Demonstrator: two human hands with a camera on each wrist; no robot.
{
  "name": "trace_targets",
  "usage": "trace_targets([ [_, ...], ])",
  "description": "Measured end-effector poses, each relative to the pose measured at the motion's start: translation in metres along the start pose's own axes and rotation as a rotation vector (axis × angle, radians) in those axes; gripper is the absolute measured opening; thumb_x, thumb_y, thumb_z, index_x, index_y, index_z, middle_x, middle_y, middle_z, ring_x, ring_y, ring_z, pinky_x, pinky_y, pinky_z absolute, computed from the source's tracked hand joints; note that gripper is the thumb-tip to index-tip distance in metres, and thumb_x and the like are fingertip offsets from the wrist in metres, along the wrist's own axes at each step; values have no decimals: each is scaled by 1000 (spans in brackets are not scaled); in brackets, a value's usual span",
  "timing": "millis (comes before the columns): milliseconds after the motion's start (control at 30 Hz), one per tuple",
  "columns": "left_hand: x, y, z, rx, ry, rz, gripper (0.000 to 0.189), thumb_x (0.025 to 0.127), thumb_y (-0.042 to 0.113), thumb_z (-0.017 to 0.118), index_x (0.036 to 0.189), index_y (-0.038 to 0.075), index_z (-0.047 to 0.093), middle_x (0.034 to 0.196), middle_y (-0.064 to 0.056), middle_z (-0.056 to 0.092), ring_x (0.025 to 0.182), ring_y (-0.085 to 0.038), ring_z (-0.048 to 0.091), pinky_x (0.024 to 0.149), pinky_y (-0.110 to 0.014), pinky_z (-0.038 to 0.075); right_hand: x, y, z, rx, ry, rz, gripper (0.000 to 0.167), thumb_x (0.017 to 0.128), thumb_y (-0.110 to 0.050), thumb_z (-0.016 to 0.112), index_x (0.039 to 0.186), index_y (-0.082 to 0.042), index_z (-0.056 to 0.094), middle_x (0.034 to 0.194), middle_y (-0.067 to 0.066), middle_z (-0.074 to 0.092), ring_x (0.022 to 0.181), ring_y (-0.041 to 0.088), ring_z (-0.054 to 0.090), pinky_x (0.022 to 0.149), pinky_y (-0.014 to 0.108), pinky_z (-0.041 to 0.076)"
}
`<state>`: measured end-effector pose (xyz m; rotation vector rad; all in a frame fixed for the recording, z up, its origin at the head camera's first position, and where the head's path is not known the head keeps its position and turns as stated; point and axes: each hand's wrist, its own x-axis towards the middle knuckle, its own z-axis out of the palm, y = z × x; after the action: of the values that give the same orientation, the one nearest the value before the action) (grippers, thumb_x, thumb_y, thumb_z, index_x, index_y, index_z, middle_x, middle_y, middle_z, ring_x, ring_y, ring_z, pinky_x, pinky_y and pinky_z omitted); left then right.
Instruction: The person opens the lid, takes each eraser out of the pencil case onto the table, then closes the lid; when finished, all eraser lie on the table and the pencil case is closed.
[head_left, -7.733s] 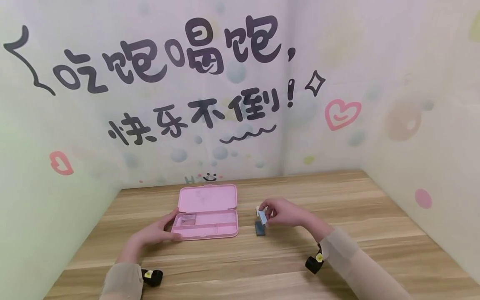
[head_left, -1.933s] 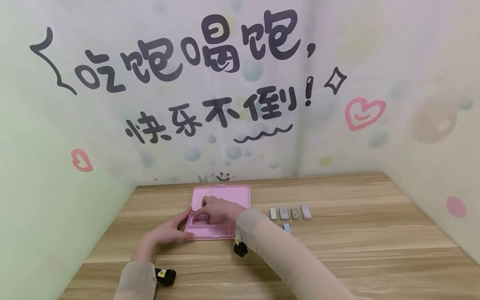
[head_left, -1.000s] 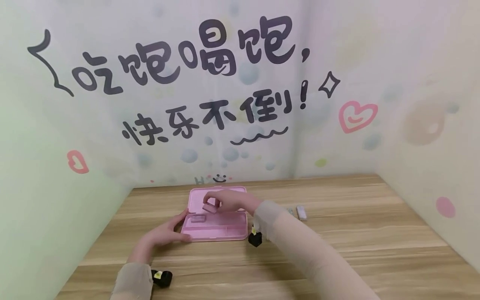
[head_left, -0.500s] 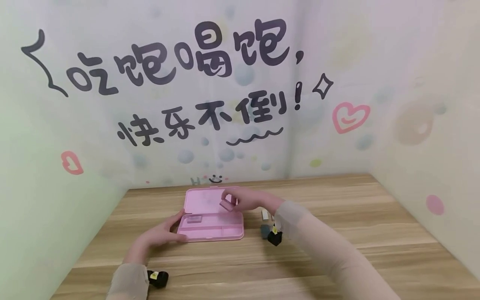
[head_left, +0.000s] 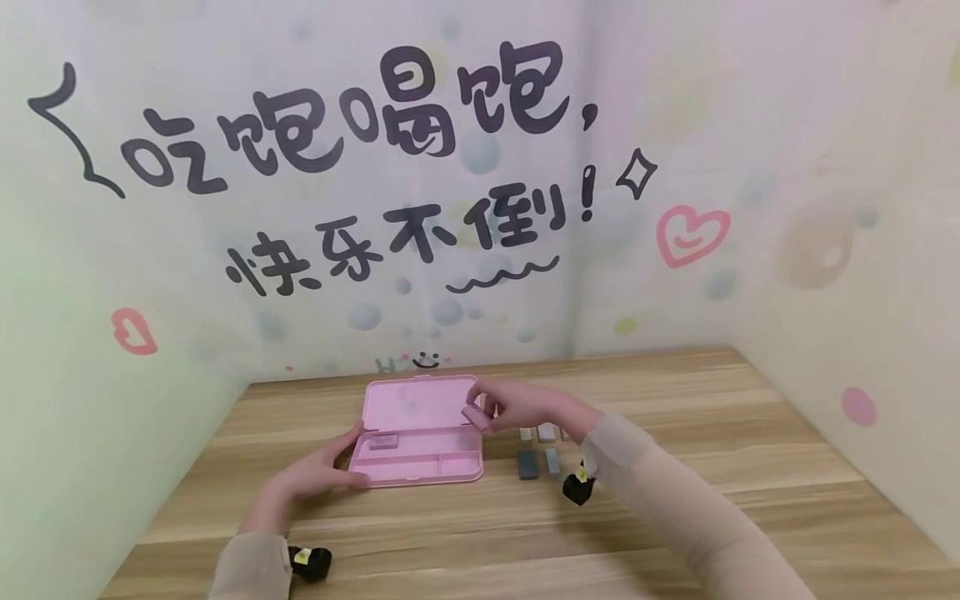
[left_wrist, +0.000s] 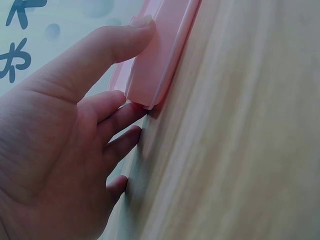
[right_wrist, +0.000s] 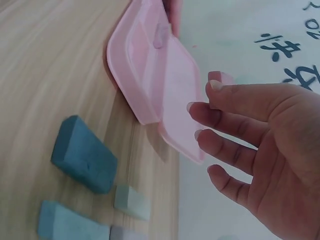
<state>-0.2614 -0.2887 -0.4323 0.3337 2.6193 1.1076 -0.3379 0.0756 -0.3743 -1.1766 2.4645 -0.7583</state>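
A pink pencil case [head_left: 401, 468] lies on the table with its lid [head_left: 412, 404] folded back. My left hand [head_left: 311, 475] grips its left end; in the left wrist view the thumb presses its edge and the fingertips are at its corner. Over the case's right end, my right hand [head_left: 519, 403] pinches a small pink eraser [right_wrist: 223, 77] between thumb and index finger, the other fingers loosely bent. Another eraser [head_left: 384, 442] sits in the rear compartment. To the right of the case lie a dark blue eraser [head_left: 528, 464], a light blue one [head_left: 552, 461], and a pale greenish one [right_wrist: 132, 202].
A lavender eraser [head_left: 546, 433] lies behind the blue ones, partly under my right forearm, which hides more of that row. The wooden table [head_left: 420, 542] ends at a printed wall [head_left: 660, 317] close behind the lid.
My right hand has lifted the pink eraser from the case and carried it right; one eraser stays inside. Several erasers now lie in rows on the table. The left hand keeps its hold.
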Motion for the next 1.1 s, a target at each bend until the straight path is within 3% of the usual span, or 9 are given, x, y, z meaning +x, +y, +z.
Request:
trace_targets([
  [567,-2,2,0,11,-16,3,102,81,36,77,156,11,13,157,-28,10,141,-50,8,109,-65,13,-63,30,-3,95,142,88,39,84,-8,74,118,-12,55,84,-2,62,72,16,54,65,32,47],
  [1100,1,0,-1,25,-22,8,102,81,38,77,156,9,12,157,-28,10,141,-50,10,109,-65,14,-111,57,9,118,223,102,33,83,-18,77,109,-11,58,81,-4,61,73,13,56,66,28,48],
])
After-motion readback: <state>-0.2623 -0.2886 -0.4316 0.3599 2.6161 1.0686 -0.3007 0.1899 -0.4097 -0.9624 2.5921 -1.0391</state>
